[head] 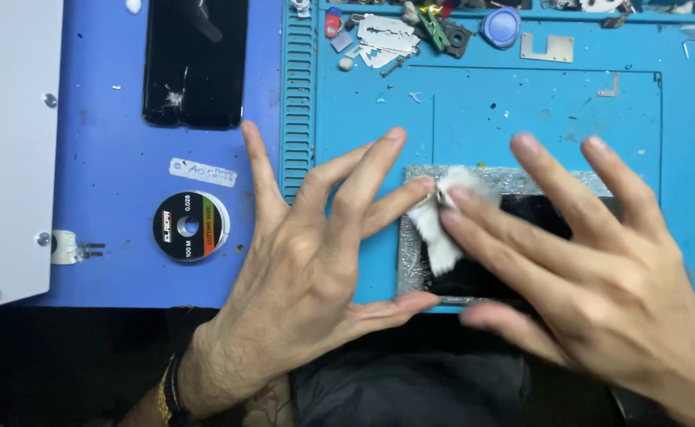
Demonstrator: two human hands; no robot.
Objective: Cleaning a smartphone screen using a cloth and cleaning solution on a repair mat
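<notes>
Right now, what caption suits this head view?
Both hands, left and right, press a white wipe onto a dark phone screen.

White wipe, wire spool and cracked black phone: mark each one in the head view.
white wipe (441, 237), head view: on its lower part, below the fingertips.
wire spool (190, 226), head view: on its central hub.
cracked black phone (195, 67), head view: on the middle of its dark glass.

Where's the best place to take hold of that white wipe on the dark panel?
Probably the white wipe is best pinched at its lower tail, coming from above. That part lies loose and bunched on the dark panel, while the upper end sits between the left hand and right hand fingertips.
</notes>
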